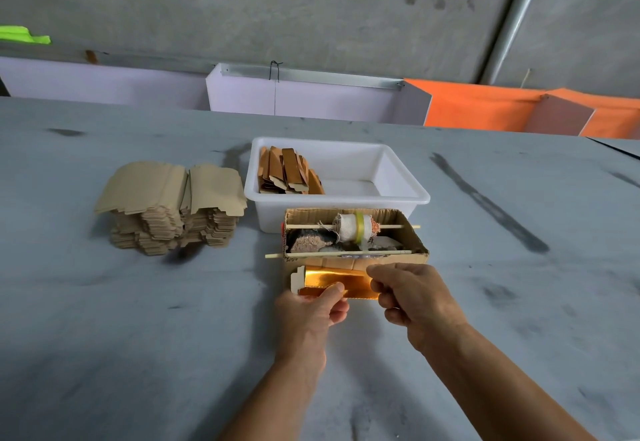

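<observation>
A small gold-lined cardboard box blank (332, 283), partly folded, sits low over the table in front of me. My left hand (311, 312) pinches its near edge with the thumb on top. At the blank's right end my right hand (412, 298) grips it with curled fingers. Just behind it stands a brown cardboard box (391, 260) with two thin wooden sticks through it. One stick carries a cloth-wrapped roll with yellow tape (355, 227).
A white plastic tub (401, 194) behind the cardboard box holds several folded gold pieces (289, 170) at its left end. A stack of flat brown box blanks (169, 205) lies to the left. Purple and orange panels line the table's far edge.
</observation>
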Available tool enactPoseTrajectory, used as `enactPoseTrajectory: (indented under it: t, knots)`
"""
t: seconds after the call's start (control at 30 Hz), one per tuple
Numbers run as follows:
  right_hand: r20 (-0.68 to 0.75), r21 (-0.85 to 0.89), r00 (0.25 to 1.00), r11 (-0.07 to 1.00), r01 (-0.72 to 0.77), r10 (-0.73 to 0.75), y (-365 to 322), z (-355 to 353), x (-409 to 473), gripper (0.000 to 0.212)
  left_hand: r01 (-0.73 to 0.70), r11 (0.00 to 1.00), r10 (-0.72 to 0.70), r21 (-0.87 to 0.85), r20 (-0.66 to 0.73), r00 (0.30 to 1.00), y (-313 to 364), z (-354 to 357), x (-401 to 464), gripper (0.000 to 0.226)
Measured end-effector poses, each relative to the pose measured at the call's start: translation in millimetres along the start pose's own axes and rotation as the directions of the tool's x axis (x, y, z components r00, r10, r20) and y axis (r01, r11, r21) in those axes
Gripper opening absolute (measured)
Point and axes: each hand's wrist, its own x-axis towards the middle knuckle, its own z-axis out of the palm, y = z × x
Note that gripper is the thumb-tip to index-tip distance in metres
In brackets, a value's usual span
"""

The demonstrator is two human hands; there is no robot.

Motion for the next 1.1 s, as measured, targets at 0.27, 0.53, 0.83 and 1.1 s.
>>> enactPoseTrajectory:
  t: [0.27, 0.53, 0.83, 1.1]
  knots:
    - [-0.041, -0.013, 0.992, 0.993, 0.117, -0.118, 12.6, 6.8, 7.1, 0.029, 0.004, 1.0, -0.004, 0.011, 0.011, 1.0, 1.5, 0.1, -1.3, 0.018]
    - [-0.138, -0.198, 0.92, 0.921, 0.337, -0.366, 28.8, 10.6, 17.1, 0.031, -0.002, 1.0, 0.002, -0.004, 0.038, 0.999, 2.0, -1.2, -1.7, 0.019]
    - [-0.15, -0.247, 0.923, 0.917, 0.313, -0.355, 38.1, 11.6, 23.4, 0.027, -0.016, 1.0, 0.017, -0.019, 0.033, 0.999, 2.9, -0.4, -2.8, 0.013]
    - [-0.106, -0.045, 0.958, 0.964, 0.263, -0.266, 32.6, 1.6, 8.2, 0.021, -0.022, 0.999, 0.024, -0.047, 0.04, 0.999, 5.4, -0.8, -5.3, 0.013]
